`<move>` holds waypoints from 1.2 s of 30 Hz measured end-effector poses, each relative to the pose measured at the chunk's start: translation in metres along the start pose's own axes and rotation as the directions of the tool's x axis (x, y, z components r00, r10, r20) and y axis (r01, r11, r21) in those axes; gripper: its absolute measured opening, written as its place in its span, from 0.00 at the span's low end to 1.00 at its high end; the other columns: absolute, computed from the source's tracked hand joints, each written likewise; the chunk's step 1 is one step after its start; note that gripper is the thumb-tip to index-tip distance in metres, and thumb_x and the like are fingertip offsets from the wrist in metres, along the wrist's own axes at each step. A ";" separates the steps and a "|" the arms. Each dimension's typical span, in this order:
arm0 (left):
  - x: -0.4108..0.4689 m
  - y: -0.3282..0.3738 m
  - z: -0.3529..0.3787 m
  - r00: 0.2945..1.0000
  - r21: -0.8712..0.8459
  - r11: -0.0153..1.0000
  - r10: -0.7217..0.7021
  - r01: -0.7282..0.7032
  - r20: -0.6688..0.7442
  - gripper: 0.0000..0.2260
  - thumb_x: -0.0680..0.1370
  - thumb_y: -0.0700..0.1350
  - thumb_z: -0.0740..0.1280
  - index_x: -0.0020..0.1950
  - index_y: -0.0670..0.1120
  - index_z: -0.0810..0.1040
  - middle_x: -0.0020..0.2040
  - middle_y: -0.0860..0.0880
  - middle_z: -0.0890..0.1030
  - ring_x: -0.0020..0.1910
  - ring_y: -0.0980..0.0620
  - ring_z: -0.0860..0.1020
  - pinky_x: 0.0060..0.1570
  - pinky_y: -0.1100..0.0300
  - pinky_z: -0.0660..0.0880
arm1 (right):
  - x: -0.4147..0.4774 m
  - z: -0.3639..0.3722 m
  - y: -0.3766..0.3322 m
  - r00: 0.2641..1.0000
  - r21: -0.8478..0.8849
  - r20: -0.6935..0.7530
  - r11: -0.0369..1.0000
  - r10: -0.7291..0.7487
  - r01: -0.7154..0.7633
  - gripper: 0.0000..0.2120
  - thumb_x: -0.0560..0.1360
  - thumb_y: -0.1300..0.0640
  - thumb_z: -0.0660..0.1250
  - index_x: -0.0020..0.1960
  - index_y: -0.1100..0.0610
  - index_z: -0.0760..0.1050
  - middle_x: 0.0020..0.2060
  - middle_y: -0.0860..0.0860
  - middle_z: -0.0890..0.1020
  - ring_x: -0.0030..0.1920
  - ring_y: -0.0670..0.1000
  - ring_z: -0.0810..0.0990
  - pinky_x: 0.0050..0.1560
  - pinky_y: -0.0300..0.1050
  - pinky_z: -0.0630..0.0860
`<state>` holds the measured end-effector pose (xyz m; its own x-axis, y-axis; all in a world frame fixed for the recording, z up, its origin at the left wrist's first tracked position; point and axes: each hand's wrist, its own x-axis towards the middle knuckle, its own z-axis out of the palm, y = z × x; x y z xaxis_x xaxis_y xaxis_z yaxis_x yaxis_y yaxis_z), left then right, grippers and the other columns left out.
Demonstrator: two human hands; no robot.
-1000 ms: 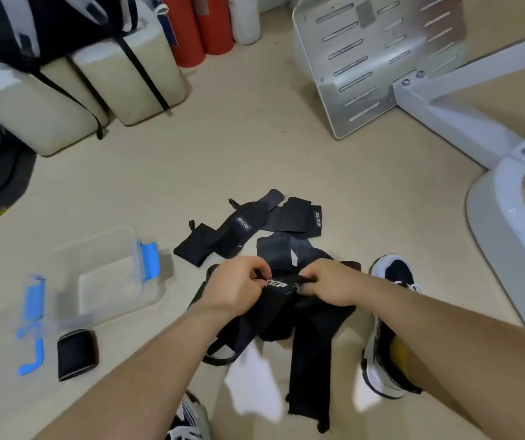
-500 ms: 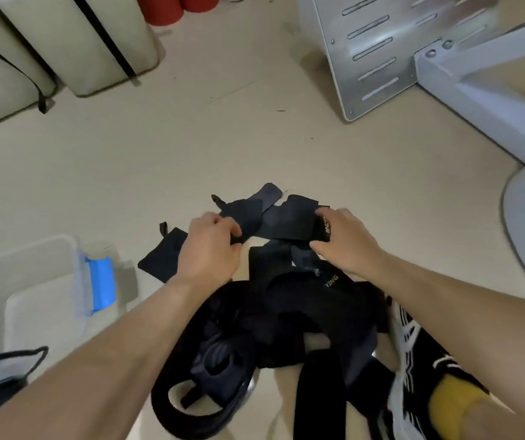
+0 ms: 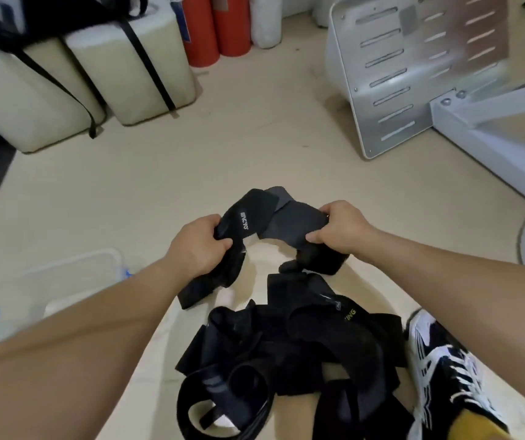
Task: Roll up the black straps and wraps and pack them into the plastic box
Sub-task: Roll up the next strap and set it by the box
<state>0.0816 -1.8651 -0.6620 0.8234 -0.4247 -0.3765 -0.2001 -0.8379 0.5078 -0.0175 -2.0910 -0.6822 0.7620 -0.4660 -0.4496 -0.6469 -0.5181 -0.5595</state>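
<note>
Both hands hold a black wrap (image 3: 273,217) with white lettering just above the floor, in the middle of the view. My left hand (image 3: 199,246) grips its left end, whose tail hangs down to the floor. My right hand (image 3: 340,228) grips the right end, bunched under the palm. A pile of black straps and wraps (image 3: 289,354) lies on the floor nearer to me, below the hands. The clear plastic box (image 3: 73,274) with blue clips stands on the floor at the left, partly hidden by my left forearm.
White padded blocks with black straps (image 3: 80,77) and red cylinders (image 3: 213,30) stand at the back. A slotted metal plate on a white frame (image 3: 413,68) fills the right. My shoe (image 3: 445,373) is at the lower right, beside the pile.
Both hands left the pile, reached forward to the wrap lying beyond it, and now grip its two ends and have raised it off the floor.
</note>
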 end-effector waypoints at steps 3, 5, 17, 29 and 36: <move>-0.031 0.048 -0.060 0.982 -0.345 0.935 0.015 -0.081 -0.189 0.05 0.78 0.39 0.65 0.47 0.50 0.77 0.41 0.53 0.80 0.45 0.49 0.79 0.44 0.57 0.74 | -0.037 -0.057 -0.060 0.995 0.194 0.032 0.978 -0.090 0.082 0.13 0.72 0.59 0.76 0.52 0.65 0.79 0.43 0.57 0.82 0.45 0.57 0.81 0.49 0.53 0.78; -0.063 0.087 -0.104 0.963 -0.562 0.812 0.002 -0.158 -0.269 0.08 0.79 0.37 0.64 0.48 0.51 0.78 0.44 0.53 0.81 0.46 0.51 0.80 0.43 0.59 0.75 | -0.075 -0.097 -0.098 0.983 0.209 0.036 0.964 -0.178 0.167 0.11 0.73 0.58 0.74 0.49 0.66 0.79 0.41 0.60 0.82 0.42 0.59 0.80 0.44 0.56 0.77; -0.286 0.153 -0.214 0.979 -0.984 0.116 0.169 -0.131 -0.111 0.13 0.82 0.43 0.62 0.66 0.48 0.77 0.57 0.45 0.84 0.55 0.45 0.83 0.49 0.50 0.80 | -0.296 -0.180 -0.221 0.811 0.542 -0.339 0.606 -0.477 0.583 0.10 0.82 0.51 0.62 0.52 0.53 0.81 0.47 0.50 0.85 0.49 0.53 0.84 0.51 0.48 0.80; -0.312 0.118 -0.227 0.962 -0.886 0.375 0.130 -0.271 -0.240 0.12 0.77 0.31 0.64 0.56 0.39 0.81 0.53 0.40 0.85 0.52 0.43 0.83 0.48 0.53 0.79 | -0.330 -0.153 -0.234 0.777 0.929 0.243 0.371 -0.581 -0.013 0.12 0.79 0.51 0.65 0.49 0.58 0.82 0.47 0.56 0.84 0.47 0.54 0.84 0.53 0.49 0.81; -0.325 0.096 -0.229 0.974 -0.684 0.698 0.210 -0.211 -0.086 0.13 0.77 0.32 0.67 0.57 0.46 0.82 0.53 0.47 0.86 0.54 0.48 0.83 0.56 0.52 0.78 | -0.315 -0.124 -0.260 0.872 0.920 0.002 0.343 -0.489 0.190 0.09 0.78 0.67 0.66 0.55 0.58 0.78 0.46 0.55 0.85 0.43 0.52 0.85 0.40 0.47 0.81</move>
<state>-0.0834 -1.7292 -0.3136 0.8055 -0.5601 -0.1937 0.0502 -0.2612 0.9640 -0.0927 -1.8989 -0.3092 0.9811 -0.1519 -0.1201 -0.0514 0.3937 -0.9178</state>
